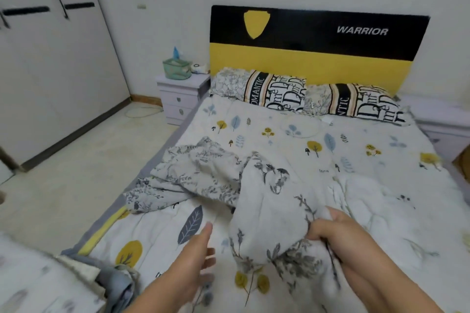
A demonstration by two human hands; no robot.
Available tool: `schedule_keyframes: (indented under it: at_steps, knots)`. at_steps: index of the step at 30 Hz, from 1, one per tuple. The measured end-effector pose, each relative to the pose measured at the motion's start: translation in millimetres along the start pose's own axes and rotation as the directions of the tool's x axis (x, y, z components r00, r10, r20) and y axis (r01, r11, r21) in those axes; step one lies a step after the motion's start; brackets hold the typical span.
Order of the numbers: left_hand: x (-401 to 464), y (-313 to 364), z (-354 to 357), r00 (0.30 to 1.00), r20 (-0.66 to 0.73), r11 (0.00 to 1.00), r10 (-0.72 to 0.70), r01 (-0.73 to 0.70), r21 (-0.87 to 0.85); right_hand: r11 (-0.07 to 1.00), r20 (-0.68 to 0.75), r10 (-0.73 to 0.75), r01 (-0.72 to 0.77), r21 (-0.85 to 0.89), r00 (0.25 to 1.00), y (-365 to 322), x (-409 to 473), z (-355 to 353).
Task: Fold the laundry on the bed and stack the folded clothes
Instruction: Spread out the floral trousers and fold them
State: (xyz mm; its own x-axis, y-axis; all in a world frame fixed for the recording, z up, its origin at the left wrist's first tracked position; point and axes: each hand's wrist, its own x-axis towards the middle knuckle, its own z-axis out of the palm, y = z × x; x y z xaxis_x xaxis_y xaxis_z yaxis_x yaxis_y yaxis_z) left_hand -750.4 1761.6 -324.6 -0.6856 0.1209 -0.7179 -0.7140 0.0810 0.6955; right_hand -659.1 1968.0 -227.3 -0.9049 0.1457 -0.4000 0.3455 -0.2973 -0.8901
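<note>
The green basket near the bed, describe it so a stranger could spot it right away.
Find the black and yellow headboard; left of it stands a pale nightstand. The green basket sits on top, the only green thing there, with something blue poking out.

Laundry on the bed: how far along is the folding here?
Done: no folded stack in view. In hand: the right hand grips one end of the leaf-print cloth, which lies crumpled; the left hand reaches in, fingers straight. Left: folding it, plus the grey bundle at the bed's corner.
</note>
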Motion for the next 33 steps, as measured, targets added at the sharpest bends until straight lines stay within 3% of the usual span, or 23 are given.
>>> schedule_keyframes:
  at_steps: [1,3,5,7,11,18,23,27,30,33]
  knots:
    - [-0.2,4.2,1.1,0.990,0.116,0.985,-0.079,0.095,-0.144,0.999,0.050,-0.035,0.036,-0.021,0.998,-13.9,-17.6,4.7]
    - [-3.8,21.7,5.2,0.949,0.305,0.906,-0.076,0.193,-0.376,0.995,0.113,-0.033,0.044,-0.092,0.993,-35.8,-49.8,7.3]
    - [-12.7,40.1,11.7,0.933,0.361,0.819,-0.005,0.211,-0.534,0.987,0.156,-0.030,0.054,-0.154,0.987,-50.5,-80.0,2.8]
    - [-27.0,57.0,20.9,0.951,0.308,0.813,0.041,0.147,-0.563,0.967,0.169,-0.034,0.075,-0.244,0.985,-60.3,-107.3,-5.1]
    - [-51.0,75.9,30.9,0.985,0.140,0.917,0.102,-0.039,-0.398,0.920,0.085,-0.012,0.044,-0.390,0.996,-56.0,-149.2,-32.0]
    - [-128.6,146.4,15.6,0.919,0.102,0.883,0.381,-0.328,-0.337,0.852,-0.102,-0.135,0.063,-0.520,0.986,-24.6,-180.5,-39.6]
    - [-224.1,190.6,5.1,0.734,0.198,0.760,0.649,-0.631,-0.153,0.721,-0.057,-0.234,0.134,-0.679,0.971,-3.0,-194.8,-1.9]
    - [-286.1,205.4,-12.9,0.602,0.362,0.637,0.712,-0.770,0.029,0.789,-0.058,-0.074,0.023,-0.614,0.996,-8.3,-199.9,32.8]
    - [-320.9,205.3,-27.0,0.511,0.485,0.534,0.710,-0.839,0.103,0.704,-0.123,-0.301,0.133,-0.697,0.946,-28.2,-198.8,40.8]
    - [-345.3,199.6,-40.1,0.445,0.542,0.434,0.713,-0.887,0.158,0.697,-0.132,-0.444,0.249,-0.673,0.886,-50.0,-200.5,59.0]
